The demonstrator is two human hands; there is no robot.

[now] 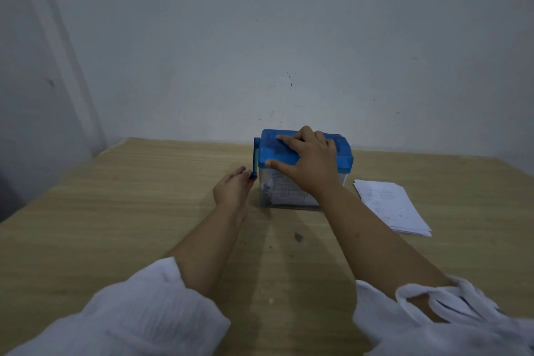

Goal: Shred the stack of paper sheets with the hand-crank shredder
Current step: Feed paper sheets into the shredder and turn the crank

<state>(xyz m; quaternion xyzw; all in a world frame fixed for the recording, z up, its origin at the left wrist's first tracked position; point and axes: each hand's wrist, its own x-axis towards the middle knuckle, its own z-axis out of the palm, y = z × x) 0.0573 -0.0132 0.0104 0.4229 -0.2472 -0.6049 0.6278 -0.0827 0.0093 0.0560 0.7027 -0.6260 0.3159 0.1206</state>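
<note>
The shredder's clear bin (267, 196) holds a heap of shredded paper (284, 192) under the blue lid (342, 154). It stands on the bench (115, 196), near the wall. The right hand (310, 163) lies flat on the lid with fingers spread and thumb on the front edge. The left hand (231, 191) pinches the lower end of the crank (256, 156). The stack of paper sheets (390, 205) lies just right of the shredder, apart from both hands.

Dim, bluish, soft light; slightly blurred, edges bowed by wide-angle.
</note>
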